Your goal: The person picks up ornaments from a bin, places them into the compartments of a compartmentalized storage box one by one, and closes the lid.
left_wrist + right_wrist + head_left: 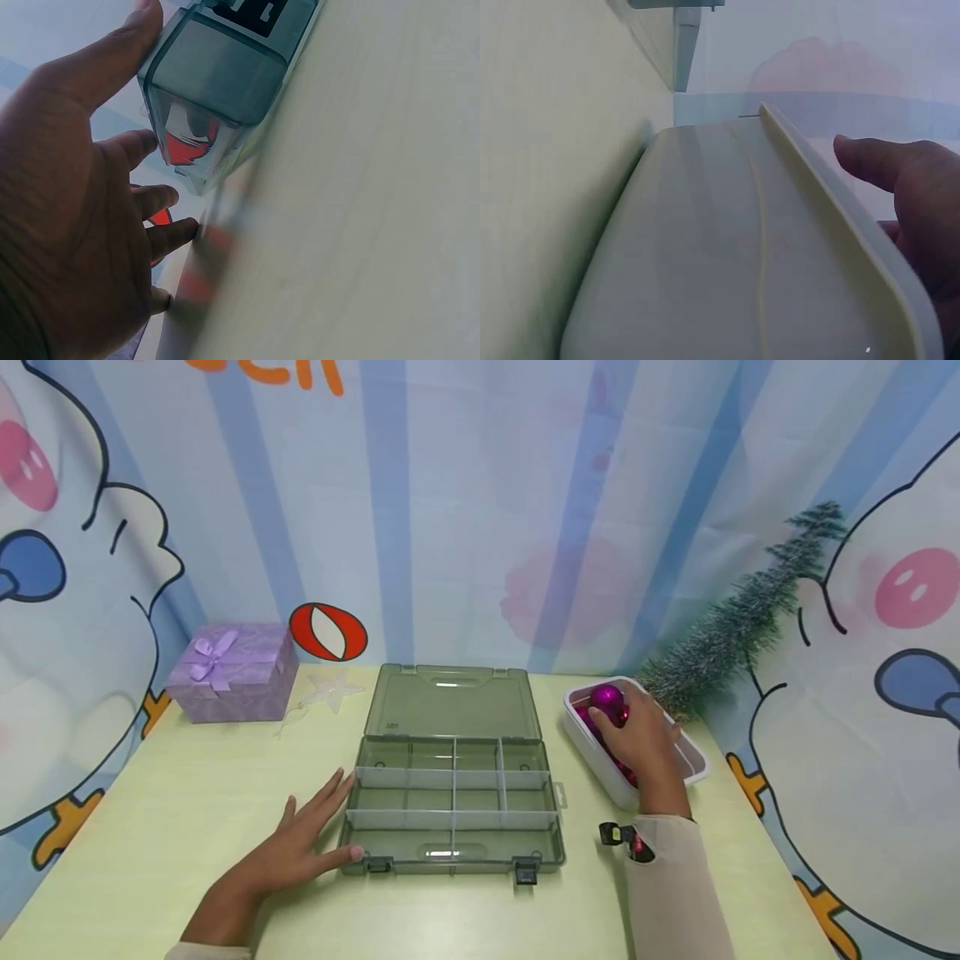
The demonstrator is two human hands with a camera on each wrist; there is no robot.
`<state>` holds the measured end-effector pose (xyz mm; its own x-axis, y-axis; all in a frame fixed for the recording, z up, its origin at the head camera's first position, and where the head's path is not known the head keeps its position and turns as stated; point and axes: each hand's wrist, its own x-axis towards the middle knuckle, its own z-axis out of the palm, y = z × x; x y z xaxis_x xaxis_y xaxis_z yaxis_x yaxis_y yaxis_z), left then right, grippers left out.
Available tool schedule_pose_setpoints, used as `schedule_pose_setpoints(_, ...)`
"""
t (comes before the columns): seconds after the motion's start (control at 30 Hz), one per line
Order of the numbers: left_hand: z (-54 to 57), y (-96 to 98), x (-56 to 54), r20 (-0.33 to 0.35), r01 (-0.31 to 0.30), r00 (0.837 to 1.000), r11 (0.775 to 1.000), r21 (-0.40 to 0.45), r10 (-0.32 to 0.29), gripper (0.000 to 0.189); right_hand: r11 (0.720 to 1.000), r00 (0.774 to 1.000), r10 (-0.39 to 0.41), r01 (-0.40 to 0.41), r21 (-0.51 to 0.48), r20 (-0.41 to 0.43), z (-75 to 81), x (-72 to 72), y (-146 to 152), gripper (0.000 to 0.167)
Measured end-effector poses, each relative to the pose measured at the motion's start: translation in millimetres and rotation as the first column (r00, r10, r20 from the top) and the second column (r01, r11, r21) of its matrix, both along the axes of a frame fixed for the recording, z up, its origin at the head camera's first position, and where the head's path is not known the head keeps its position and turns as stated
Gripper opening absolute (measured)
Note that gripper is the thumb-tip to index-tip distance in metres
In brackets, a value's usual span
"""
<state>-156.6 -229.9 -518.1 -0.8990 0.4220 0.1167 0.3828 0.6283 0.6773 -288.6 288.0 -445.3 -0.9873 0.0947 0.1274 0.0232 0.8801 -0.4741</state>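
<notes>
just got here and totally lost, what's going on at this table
A person's right hand is in a white bin, at a shiny magenta ball; whether it grips the ball is hard to tell. The left hand rests against the left edge of a divided case, whose lid is open. A purple gift box and a star sit farther left.

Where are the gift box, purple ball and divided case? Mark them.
Gift box [242,702]: head view, front side.
Purple ball [606,698]: head view, rounded face.
Divided case [477,797]: head view, a compartment floor.
</notes>
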Motion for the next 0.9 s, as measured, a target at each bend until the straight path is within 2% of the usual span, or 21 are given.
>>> schedule_pose_setpoints(0.17,-0.5,-0.2,0.0,-0.003,0.000,1.000,1.000,0.006,0.000,0.103,1.000,1.000,0.010,-0.010,-0.017,0.022,-4.7,0.2,3,0.077)
schedule_pose_setpoints(0.43,-2.7,-1.0,-0.1,0.009,-0.008,1.000,1.000,0.006,0.008,0.104,0.998,0.999,0.042,-0.043,-0.052,-0.017,-7.2,0.6,8,0.069)
schedule_pose_setpoints(0.7,-1.2,-0.3,-0.6,0.011,-0.011,1.000,1.000,0.002,0.011,0.104,0.998,0.998,0.048,-0.047,-0.033,0.030,-4.6,1.6,10,0.070)
schedule_pose_setpoints(0.9,0.1,0.1,0.5,0.015,-0.014,1.000,1.000,0.004,0.013,0.104,0.998,0.998,0.058,-0.057,-0.028,0.036,-3.4,3.3,10,0.070)
